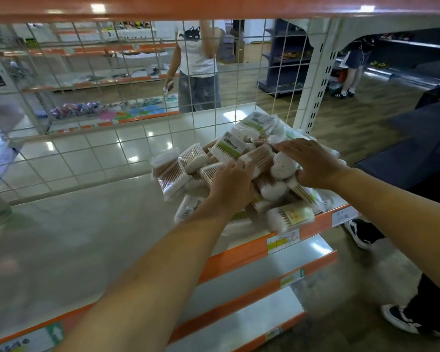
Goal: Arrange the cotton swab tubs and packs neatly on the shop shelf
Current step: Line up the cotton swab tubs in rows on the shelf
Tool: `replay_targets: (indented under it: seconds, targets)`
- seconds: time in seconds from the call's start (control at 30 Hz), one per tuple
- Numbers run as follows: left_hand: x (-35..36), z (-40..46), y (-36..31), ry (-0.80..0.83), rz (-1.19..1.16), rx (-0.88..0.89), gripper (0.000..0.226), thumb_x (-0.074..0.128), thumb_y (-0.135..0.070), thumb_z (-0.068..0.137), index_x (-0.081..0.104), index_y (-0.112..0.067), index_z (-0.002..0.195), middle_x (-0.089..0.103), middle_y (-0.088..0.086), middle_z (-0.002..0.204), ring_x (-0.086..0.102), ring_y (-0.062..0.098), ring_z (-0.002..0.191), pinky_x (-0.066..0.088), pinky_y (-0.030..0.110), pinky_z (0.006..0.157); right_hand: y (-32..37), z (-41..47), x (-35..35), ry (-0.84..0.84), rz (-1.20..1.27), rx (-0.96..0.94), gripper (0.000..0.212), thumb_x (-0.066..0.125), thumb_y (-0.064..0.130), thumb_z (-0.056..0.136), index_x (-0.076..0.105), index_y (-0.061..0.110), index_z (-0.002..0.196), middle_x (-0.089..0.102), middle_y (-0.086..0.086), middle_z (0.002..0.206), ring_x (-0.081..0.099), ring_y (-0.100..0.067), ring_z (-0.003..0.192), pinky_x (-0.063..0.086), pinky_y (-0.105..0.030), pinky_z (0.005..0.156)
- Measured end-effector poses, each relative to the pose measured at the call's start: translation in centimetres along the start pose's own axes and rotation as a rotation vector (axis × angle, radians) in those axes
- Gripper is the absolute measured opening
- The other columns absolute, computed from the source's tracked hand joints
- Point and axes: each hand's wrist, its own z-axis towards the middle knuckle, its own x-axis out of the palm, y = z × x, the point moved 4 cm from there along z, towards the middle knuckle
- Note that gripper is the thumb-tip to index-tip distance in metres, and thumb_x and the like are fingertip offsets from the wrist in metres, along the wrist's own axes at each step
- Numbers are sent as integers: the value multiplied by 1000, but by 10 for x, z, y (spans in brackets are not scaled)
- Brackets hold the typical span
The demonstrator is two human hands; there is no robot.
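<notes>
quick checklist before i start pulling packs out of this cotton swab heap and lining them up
1. Left hand on the heap: ok.
2. Right hand on the heap: ok, fingers flat on top.
3. One single pack gripped: cannot tell.
4. Bare shelf to the left for rows: ok.
5. Heap clear of the orange front edge: not ok, a labelled pack lies at the lip.
6. Wire mesh back in place behind: ok.

Shelf (92, 224): pale grey deck, orange front edge (241, 255) carrying white and green price labels (283, 241). Swab packs (229, 146): clear wrap over white tips and tan sticks, several with green-and-white labels; one tub (290, 215) bears a yellow label. Back grid (112, 97): white wire, square mesh.
</notes>
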Motion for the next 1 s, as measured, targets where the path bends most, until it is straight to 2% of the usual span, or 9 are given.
replay_targets:
  seconds: [0.1,0.23,0.4,0.5,0.6,0.7,0.9,1.0]
  targets:
    - [2,-1,1,-2,-5,-2,42,43,-21,91,42,-8,131,55,10,122,51,27,107,41,35,85,2,1,-2,-2,-9,-20,82,65,-9,58,43,4,136,55,-17,126,51,-37,116,41,-47,97]
    - [4,-1,2,-1,-17,-17,44,44,-22,92,40,-8,133,54,9,125,50,26,110,41,34,85,1,2,-7,-2,-17,4,76,70,-6,62,46,4,133,54,-15,129,49,-34,119,38,-42,100]
    - [1,-2,5,5,-29,-43,45,44,-21,91,40,-10,134,56,9,120,50,25,109,41,35,84,2,1,-15,-37,-40,-1,68,76,0,64,51,4,127,59,-17,119,55,-36,107,42,-42,90]
    - [-5,-2,8,3,-39,-61,47,45,-20,90,38,-12,136,56,10,120,51,26,109,43,38,87,10,1,-25,-84,-46,-24,68,81,3,61,53,1,123,61,-21,113,58,-39,101,44,-44,86]
    - [-11,-3,11,-18,-48,-70,41,44,-18,90,43,-11,131,57,10,119,52,27,107,44,38,84,16,1,-34,-107,-57,-36,70,83,5,58,54,-2,120,62,-23,108,60,-42,96,46,-48,83]
    - [-18,-6,14,-41,-69,-81,38,44,-16,89,46,-10,127,59,10,116,54,28,105,45,36,79,24,3,-46,-127,-42,-20,68,80,8,65,50,0,125,59,-23,115,55,-40,104,44,-47,86]
    - [-30,-17,23,-83,-105,-112,35,44,-14,88,48,-8,122,60,10,109,55,27,101,42,34,80,45,9,-63,-136,60,43,72,73,17,77,36,9,138,50,-16,132,44,-33,119,36,-40,98]
    - [-34,-24,32,-91,-127,-131,37,44,-13,88,48,-8,124,60,10,113,56,27,104,46,37,85,62,11,-67,-153,133,87,73,71,25,80,32,12,141,50,-16,131,45,-32,119,37,-36,95]
